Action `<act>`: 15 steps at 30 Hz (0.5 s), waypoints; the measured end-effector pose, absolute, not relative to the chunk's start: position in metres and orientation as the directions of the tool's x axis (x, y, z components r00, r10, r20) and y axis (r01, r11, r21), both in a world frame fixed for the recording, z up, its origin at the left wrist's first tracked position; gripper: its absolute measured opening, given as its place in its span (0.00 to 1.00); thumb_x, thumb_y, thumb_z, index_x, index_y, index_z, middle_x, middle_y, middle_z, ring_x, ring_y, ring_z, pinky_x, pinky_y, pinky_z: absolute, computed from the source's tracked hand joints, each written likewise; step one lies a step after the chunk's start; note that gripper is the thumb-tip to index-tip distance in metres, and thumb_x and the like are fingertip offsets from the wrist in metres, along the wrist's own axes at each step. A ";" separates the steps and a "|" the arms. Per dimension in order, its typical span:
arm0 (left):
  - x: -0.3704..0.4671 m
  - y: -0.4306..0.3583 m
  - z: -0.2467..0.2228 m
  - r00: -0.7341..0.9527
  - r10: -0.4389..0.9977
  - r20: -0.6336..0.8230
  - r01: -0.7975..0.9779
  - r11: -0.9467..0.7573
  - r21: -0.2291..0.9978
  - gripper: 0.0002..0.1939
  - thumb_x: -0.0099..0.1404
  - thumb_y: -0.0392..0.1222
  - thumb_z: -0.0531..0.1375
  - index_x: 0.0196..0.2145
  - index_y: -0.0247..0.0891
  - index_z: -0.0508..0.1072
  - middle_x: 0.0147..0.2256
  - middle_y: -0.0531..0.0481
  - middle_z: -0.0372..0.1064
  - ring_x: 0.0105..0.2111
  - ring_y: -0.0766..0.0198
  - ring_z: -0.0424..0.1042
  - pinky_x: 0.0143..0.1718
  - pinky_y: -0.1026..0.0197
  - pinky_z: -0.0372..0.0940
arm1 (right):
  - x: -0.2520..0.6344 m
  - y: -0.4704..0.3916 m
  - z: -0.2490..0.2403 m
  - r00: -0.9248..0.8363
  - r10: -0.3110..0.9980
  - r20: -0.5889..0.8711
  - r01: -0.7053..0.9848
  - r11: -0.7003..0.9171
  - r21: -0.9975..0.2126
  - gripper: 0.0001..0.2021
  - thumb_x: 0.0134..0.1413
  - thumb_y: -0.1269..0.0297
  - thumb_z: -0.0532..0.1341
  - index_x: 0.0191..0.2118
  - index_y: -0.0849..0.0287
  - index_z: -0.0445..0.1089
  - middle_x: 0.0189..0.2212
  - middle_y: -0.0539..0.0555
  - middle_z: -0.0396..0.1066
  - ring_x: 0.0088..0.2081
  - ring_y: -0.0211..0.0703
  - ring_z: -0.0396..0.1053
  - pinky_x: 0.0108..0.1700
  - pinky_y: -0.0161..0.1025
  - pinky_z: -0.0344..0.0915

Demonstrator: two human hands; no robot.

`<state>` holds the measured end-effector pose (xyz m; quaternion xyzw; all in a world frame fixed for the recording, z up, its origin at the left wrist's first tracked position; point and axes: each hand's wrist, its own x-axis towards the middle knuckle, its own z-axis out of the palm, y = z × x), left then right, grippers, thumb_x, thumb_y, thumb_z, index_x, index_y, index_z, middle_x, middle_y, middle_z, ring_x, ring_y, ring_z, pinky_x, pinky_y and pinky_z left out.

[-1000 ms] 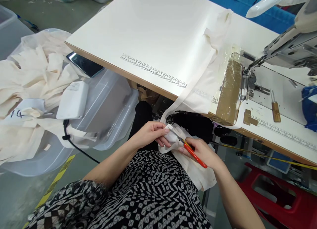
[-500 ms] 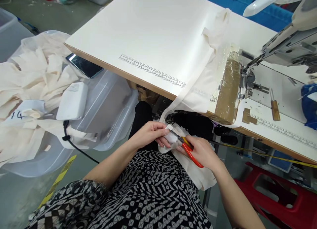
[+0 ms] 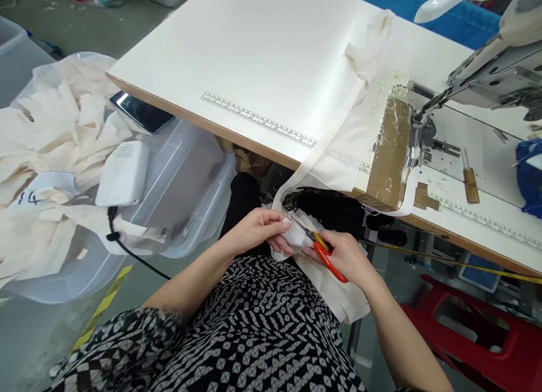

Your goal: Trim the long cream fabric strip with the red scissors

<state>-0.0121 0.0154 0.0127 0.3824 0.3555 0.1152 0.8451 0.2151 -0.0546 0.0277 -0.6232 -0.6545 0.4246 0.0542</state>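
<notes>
Near table (image 3: 254,47) and tub (image 3: 180,183), left hand (image 3: 263,231) pinches cream fabric (image 3: 297,237); right hand (image 3: 345,257) grips scissors (image 3: 329,263).

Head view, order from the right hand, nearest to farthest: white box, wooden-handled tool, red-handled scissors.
1. Red-handled scissors: held in the right hand.
2. Wooden-handled tool: on the table, off to the right.
3. White box: far left, beyond the left hand.
</notes>
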 end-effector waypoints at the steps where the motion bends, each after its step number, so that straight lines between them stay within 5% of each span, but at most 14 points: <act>1: -0.010 0.015 0.013 0.719 0.464 -0.517 0.089 0.677 0.731 0.19 0.63 0.55 0.62 0.32 0.33 0.70 0.27 0.41 0.77 0.30 0.59 0.79 0.30 0.66 0.70 | 0.215 -0.053 0.028 -0.228 0.861 -0.454 0.722 -0.163 -0.672 0.25 0.53 0.41 0.59 0.23 0.57 0.54 0.20 0.48 0.59 0.23 0.36 0.54 0.26 0.35 0.49; 5: -0.002 0.007 0.013 0.736 0.472 -0.485 0.068 0.662 0.747 0.21 0.63 0.56 0.61 0.42 0.37 0.63 0.28 0.45 0.77 0.31 0.55 0.79 0.32 0.60 0.72 | 0.203 -0.048 0.024 -0.270 0.879 -0.394 0.442 -0.250 -0.861 0.16 0.54 0.50 0.62 0.35 0.58 0.63 0.29 0.50 0.66 0.30 0.38 0.62 0.32 0.34 0.59; 8: 0.002 0.008 0.023 0.780 0.433 -0.452 0.121 0.604 0.788 0.20 0.67 0.58 0.54 0.46 0.40 0.59 0.29 0.47 0.76 0.32 0.55 0.79 0.31 0.59 0.72 | 0.191 -0.048 0.020 -0.174 0.943 -0.285 0.384 -0.201 -0.901 0.11 0.56 0.57 0.59 0.32 0.58 0.62 0.26 0.48 0.61 0.28 0.36 0.59 0.31 0.34 0.58; 12: 0.011 0.050 0.058 0.703 0.648 -0.292 0.294 0.110 0.950 0.13 0.70 0.51 0.52 0.40 0.38 0.67 0.34 0.47 0.75 0.22 0.68 0.70 0.23 0.66 0.63 | 0.189 -0.057 0.026 -0.121 0.981 -0.151 0.483 -0.075 -0.872 0.07 0.55 0.64 0.58 0.29 0.57 0.59 0.24 0.47 0.59 0.26 0.36 0.57 0.30 0.34 0.56; 15: 0.039 0.108 0.081 0.503 0.864 0.027 0.458 -0.292 0.839 0.10 0.68 0.43 0.54 0.33 0.36 0.71 0.29 0.48 0.73 0.28 0.65 0.69 0.31 0.62 0.63 | 0.194 -0.071 0.036 -0.113 0.988 -0.108 0.537 -0.031 -0.843 0.06 0.57 0.65 0.57 0.30 0.57 0.60 0.26 0.49 0.61 0.27 0.37 0.58 0.30 0.35 0.56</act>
